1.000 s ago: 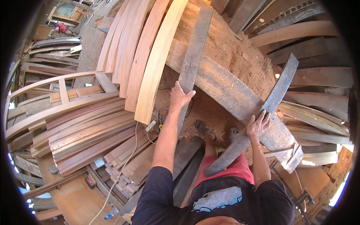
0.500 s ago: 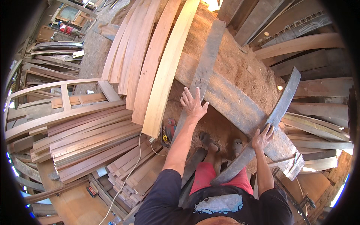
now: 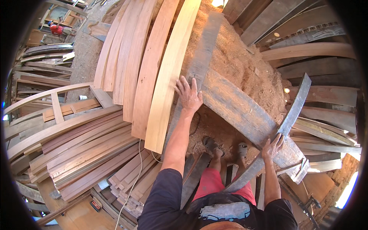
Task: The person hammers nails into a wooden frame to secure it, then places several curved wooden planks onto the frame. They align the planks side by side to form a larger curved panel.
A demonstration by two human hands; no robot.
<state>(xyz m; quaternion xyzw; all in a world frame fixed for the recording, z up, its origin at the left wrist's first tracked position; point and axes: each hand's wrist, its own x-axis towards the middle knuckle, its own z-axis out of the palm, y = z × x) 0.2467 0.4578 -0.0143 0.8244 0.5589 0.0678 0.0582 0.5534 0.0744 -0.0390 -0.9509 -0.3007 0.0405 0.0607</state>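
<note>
Two hands on two weathered grey planks.
Left hand (image 3: 188, 94) lay flat, fingers spread, on the long grey plank (image 3: 202, 57) leaning over sawdust; right hand (image 3: 272, 146) gripped the curved grey plank (image 3: 294, 109) beside it.

Hard daylight falls from above and behind me, warm and bright on the pale curved planks (image 3: 168, 73) and the sawdust heap (image 3: 237, 65). My left hand (image 3: 188, 95) is sunlit and sharp; my right hand (image 3: 273, 145) sits half in shade. Deep shadow pools around my feet and under the grey board (image 3: 245, 111). White glare burns out at the lower right rim. Straight timbers bow toward the edges, and a black ring closes the corners. The far workshop at upper left is small and soft.
</note>
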